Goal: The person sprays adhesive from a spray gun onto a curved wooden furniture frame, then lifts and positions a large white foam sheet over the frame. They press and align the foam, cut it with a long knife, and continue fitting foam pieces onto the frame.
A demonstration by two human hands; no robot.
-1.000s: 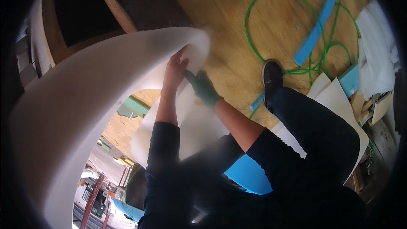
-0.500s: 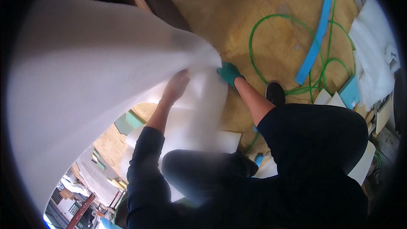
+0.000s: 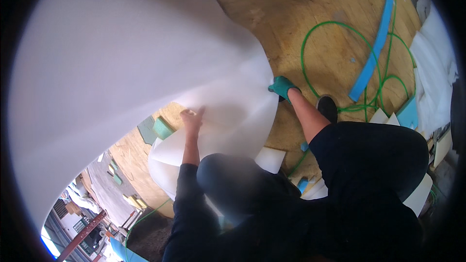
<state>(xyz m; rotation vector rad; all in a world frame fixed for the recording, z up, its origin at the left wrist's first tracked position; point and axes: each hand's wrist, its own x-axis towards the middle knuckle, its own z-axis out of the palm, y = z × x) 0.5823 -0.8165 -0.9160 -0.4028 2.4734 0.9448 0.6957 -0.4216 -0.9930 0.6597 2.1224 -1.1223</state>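
Observation:
A large, pliable white foam sheet (image 3: 121,53) sweeps from the upper left down to my knees, curving and creasing along its right side. My right hand (image 3: 284,87), in a green glove, is closed on the sheet's right edge. Bare, my left hand (image 3: 192,120) is at the sheet's lower left edge, its fingers curled on it and the thumb lying along the surface. The sheet's lower end passes close to my bent knee (image 3: 225,174), which hides part of it.
On the worn wooden board (image 3: 291,24) lie a looped green hose (image 3: 318,24) and a long blue foam strip (image 3: 372,60). Green foam blocks (image 3: 162,127) sit at the left. White sheeting (image 3: 432,63) and foam offcuts (image 3: 407,113) are piled at the right.
The sheet has spread out flatter and its right edge has shifted right. My right hand has moved slightly right and down with it; my left hand has moved down, apart from the right.

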